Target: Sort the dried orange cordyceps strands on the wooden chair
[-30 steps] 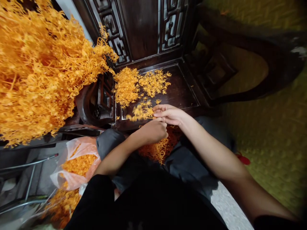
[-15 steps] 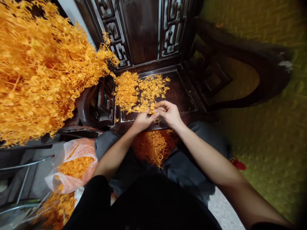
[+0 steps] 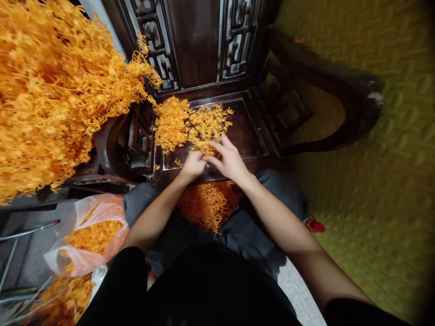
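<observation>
On the seat of a dark carved wooden chair point(image 3: 243, 131) lie a dense pile of small orange plastic flower pieces point(image 3: 171, 124) and, beside it on the right, a looser spread of yellow-orange pieces point(image 3: 209, 121). My left hand point(image 3: 194, 165) is closed at the seat's front edge; what it grips, if anything, is too small to name. Just right of it, my right hand point(image 3: 226, 157) has its fingers apart, reaching over the near end of the loose pieces, with its thumb close to my left hand. Between my knees, below the seat, sits a bunch of orange strands point(image 3: 214, 206).
A large heap of orange flower strands point(image 3: 61, 99) fills the upper left, beside the chair's left arm. Lower left is a plastic bag point(image 3: 113, 208) holding orange pieces, with more strands point(image 3: 64, 296) under it. The chair's curved right arm point(image 3: 360, 106) stands at the right.
The view has shifted, so the scene sits slightly further left. The fingers of my right hand have spread and moved away from my left hand's fingertips. My left hand has closed more.
</observation>
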Demonstrator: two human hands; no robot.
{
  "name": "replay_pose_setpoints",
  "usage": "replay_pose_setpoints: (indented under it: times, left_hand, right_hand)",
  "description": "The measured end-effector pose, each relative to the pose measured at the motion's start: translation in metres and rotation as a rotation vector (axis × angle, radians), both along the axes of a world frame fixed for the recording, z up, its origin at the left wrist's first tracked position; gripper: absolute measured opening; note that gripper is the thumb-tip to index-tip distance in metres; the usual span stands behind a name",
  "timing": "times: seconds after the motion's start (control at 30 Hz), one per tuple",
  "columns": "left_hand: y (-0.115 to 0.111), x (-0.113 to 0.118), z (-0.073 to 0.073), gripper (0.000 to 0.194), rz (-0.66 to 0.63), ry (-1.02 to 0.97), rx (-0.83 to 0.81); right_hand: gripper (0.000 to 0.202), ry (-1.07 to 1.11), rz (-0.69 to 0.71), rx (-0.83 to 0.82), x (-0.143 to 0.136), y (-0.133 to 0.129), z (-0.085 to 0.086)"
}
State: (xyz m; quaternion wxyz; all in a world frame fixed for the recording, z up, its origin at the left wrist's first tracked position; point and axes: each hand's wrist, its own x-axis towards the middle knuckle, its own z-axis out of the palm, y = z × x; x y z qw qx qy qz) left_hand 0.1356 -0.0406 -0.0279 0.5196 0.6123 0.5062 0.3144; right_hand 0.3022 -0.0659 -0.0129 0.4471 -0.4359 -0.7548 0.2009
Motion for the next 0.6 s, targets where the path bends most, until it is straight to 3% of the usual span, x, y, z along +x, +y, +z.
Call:
replay_pose_setpoints:
  times: [0.17,0.3,0.37,0.5,0.6]
  left_hand:
    - [-0.008,0.004,0.015,0.036,-0.065,0.228,0.073]
    - [-0.013,0.011,0.031,0.036,-0.133,0.078,-0.119]
    - [-0.011,0.013,0.035,0.038,-0.118,0.004,-0.222]
    - [-0.006,0.001,0.034,0.04,-0.114,-0.095,-0.378]
    - [-0.007,-0.025,0.031,0.039,-0.275,-0.131,-0.499]
  right_hand:
    - [0.022,0.079,-0.078,-0.082,0.013,0.009,-0.003]
    - [0.035,0.424,-0.126,-0.472,0.02,0.018,-0.003]
    - [0.04,0.574,-0.129,-0.592,0.018,0.025,-0.005]
    - [0.024,0.647,-0.169,-0.64,0.03,0.048,-0.015]
    - [0.012,0.814,-0.433,-0.516,0.069,0.066,-0.021]
